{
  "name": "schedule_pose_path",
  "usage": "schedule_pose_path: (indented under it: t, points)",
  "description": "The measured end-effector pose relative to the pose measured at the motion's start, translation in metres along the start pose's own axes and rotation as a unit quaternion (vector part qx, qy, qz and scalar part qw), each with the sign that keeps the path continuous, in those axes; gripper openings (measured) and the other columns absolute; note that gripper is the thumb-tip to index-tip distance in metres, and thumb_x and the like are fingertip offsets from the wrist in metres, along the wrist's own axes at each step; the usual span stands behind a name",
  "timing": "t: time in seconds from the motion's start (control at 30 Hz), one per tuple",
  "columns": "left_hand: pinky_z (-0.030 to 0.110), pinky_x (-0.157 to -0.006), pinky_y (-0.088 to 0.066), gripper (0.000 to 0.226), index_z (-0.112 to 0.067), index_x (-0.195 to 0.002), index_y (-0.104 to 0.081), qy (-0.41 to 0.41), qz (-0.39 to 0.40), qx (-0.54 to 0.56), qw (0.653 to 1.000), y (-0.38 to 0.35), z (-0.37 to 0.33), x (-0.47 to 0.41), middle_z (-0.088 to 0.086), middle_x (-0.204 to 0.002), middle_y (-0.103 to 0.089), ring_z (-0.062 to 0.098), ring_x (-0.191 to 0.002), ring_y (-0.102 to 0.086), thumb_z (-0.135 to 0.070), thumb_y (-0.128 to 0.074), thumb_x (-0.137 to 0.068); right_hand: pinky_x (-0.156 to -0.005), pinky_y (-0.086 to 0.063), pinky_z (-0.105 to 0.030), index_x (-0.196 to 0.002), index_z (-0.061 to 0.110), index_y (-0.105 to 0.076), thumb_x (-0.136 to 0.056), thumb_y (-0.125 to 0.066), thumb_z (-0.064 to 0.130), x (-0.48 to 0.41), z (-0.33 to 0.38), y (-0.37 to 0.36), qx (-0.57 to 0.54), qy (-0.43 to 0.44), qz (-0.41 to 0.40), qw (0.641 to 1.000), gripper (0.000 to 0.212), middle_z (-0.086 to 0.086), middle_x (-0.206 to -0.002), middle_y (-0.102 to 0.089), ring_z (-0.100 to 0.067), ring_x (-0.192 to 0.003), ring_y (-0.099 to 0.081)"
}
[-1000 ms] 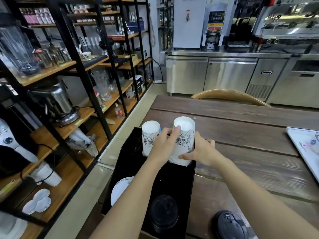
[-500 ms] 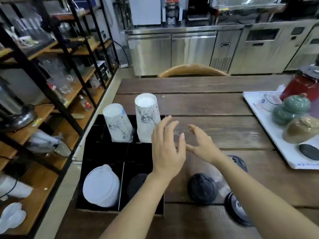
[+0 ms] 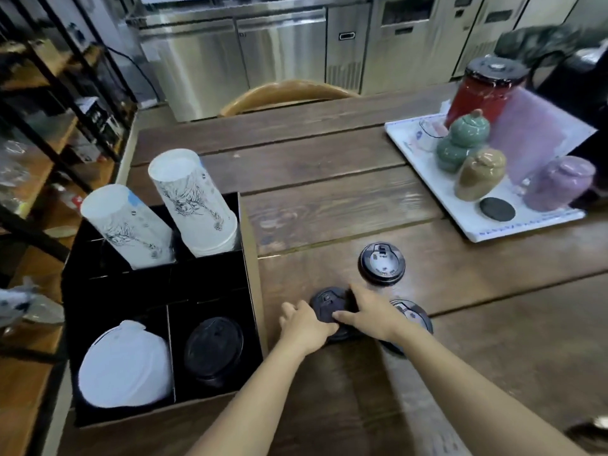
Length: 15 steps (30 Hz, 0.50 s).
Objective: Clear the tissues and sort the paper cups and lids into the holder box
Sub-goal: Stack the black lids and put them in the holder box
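A black holder box (image 3: 253, 258) with four compartments sits at the table's left edge. Two stacks of white printed paper cups (image 3: 194, 205) (image 3: 126, 225) stand upside down and tilted in its two far compartments. White lids (image 3: 125, 363) fill the near left compartment and black lids (image 3: 214, 345) the near right. On the table lie three black lids: one (image 3: 327, 306) under both hands, one (image 3: 381, 263) farther away, one (image 3: 413, 315) partly hidden by my right wrist. My left hand (image 3: 304, 325) and my right hand (image 3: 370, 312) both grip the nearest lid from opposite sides.
A white tray (image 3: 460, 212) at the right carries a red canister (image 3: 483, 90), green, tan and purple ceramic jars and a dark coaster. A wooden chair back (image 3: 286, 92) stands beyond the table. Shelving runs along the left, steel counters at the back.
Both hands left the cup stack in the box, drew back to the right and came down onto a black lid on the table. The view tilted downward.
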State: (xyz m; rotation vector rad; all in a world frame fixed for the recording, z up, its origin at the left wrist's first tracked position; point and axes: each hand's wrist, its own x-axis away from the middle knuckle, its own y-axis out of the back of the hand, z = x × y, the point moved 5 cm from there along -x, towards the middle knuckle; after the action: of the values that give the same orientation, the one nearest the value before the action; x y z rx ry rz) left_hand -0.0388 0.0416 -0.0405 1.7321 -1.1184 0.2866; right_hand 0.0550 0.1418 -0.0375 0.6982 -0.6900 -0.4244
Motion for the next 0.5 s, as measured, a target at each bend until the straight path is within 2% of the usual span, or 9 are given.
schedule_pose_path:
  t: [0.1,0.2,0.3,0.4,0.5]
  points:
    - [0.039,-0.104,-0.038,0.064,-0.008,-0.129,-0.044,-0.008,-0.029,0.051,0.998,-0.004,0.002,-0.002,0.011,-0.133,-0.03,0.033,-0.127,-0.038,-0.037,-0.069,-0.079,-0.096,-0.044,-0.043,-0.129,0.009,-0.042,-0.085,-0.06,0.039,0.003,0.0,-0.008,-0.004,-0.005,-0.015,1.0,0.056,-0.014,-0.129,-0.056,-0.031,-0.118,-0.052]
    - [0.042,-0.1,-0.046,0.059,-0.008,-0.124,-0.046,0.013,-0.029,0.164,0.986,-0.009,0.004,-0.001,0.004,-0.117,-0.029,0.03,-0.115,-0.046,-0.02,-0.076,-0.074,-0.098,-0.044,-0.038,-0.132,0.008,-0.04,-0.084,-0.065,0.031,0.004,0.002,-0.008,-0.046,-0.011,-0.032,0.998,0.059,-0.014,-0.132,-0.053,-0.029,-0.12,-0.05]
    - [0.046,-0.094,-0.052,0.056,-0.01,-0.117,-0.048,0.042,-0.027,0.259,0.965,-0.01,0.007,-0.002,0.003,-0.118,-0.032,0.029,-0.108,-0.051,-0.004,-0.078,-0.07,-0.1,-0.04,-0.034,-0.137,0.008,-0.037,-0.083,-0.066,0.027,0.004,0.005,-0.007,-0.074,-0.007,-0.043,0.996,0.064,-0.012,-0.137,-0.049,-0.027,-0.125,-0.047]
    - [0.045,-0.088,-0.054,0.049,-0.015,-0.11,-0.048,0.042,-0.021,0.349,0.936,-0.006,0.004,-0.001,0.008,-0.122,-0.046,0.027,-0.103,-0.055,-0.001,-0.075,-0.072,-0.101,-0.039,-0.032,-0.135,0.009,-0.042,-0.082,-0.068,0.025,0.008,0.007,0.004,-0.109,0.007,-0.085,0.99,0.062,-0.011,-0.135,-0.051,-0.025,-0.123,-0.048]
    - [0.039,-0.081,-0.053,0.036,-0.014,-0.109,-0.047,0.019,0.01,0.418,0.908,-0.001,-0.012,0.007,0.002,-0.102,-0.055,0.016,-0.087,-0.056,-0.005,-0.068,-0.081,-0.098,-0.041,-0.032,-0.13,0.011,-0.049,-0.082,-0.067,0.031,0.014,0.004,0.024,-0.137,0.014,-0.145,0.98,0.055,-0.01,-0.128,-0.056,-0.023,-0.117,-0.052]
